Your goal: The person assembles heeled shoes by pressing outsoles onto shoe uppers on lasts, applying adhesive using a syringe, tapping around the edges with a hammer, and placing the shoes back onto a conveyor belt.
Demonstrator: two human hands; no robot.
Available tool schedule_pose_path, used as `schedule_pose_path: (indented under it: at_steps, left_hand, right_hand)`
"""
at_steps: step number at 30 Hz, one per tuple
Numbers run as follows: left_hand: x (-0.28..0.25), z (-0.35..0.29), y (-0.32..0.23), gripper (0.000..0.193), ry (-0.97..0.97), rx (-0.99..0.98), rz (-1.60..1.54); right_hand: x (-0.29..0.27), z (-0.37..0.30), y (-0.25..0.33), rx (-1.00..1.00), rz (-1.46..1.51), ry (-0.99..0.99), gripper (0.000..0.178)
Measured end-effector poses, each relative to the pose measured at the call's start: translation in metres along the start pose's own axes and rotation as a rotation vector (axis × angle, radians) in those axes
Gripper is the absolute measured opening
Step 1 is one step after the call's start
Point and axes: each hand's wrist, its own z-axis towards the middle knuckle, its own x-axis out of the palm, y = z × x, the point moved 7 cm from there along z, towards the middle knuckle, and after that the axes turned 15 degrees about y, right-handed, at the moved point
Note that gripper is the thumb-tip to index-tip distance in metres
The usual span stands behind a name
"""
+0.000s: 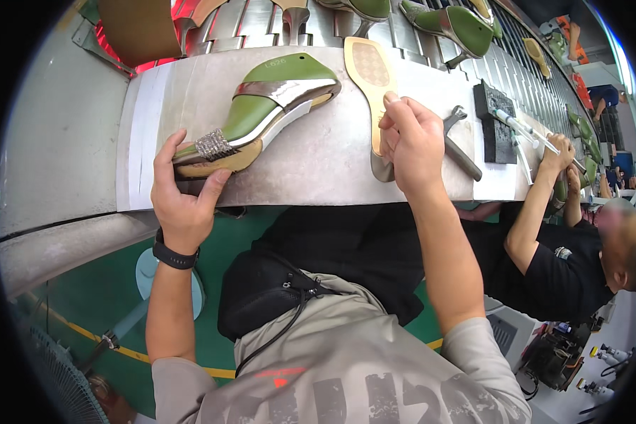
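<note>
A shoe on a green last [261, 109] lies on its side on the pale worktable, with a silver strap across it and a glittery band near the toe. My left hand [184, 194] is closed around its toe end, thumb on the near side and fingers on the far side. To the right is a beige insole [366, 67], its wide end away from me and its narrow end by the table's near edge. My right hand [415, 145] is closed at the insole's right edge, fingers curled against it; they partly hide its middle.
Right of my right hand lie a wrench [463, 152], a black block [495, 124] and syringes [519, 127]. Beyond the worktable [311, 159], a slatted metal conveyor [237, 28] carries more green shoes [459, 30]. A co-worker [551, 261] works at the right.
</note>
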Motion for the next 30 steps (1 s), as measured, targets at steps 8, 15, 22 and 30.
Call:
schedule_pose_path:
  at_steps: [8,15,22,30]
  left_hand:
    - [-0.025,0.007,0.019,0.051,0.158,-0.14,-0.445]
    - [-0.039,0.102,-0.076,0.038,-0.184,0.22,-0.725]
    - [-0.019,0.115,-0.097,0.041,-0.066,0.312,-0.864]
    - [0.016,0.125,-0.132,0.038,0.191,0.112,-1.275]
  right_hand:
    - [-0.005,-0.003,-0.01,-0.134,0.056,0.006,0.02]
    - [-0.009,-0.051,0.004,-0.426,-0.72,-0.186,0.021]
    - [-0.028,-0.177,-0.041,-0.401,0.471,0.117,0.034]
    - [-0.01,-0.173,-0.065,0.166,0.375,0.156,0.023]
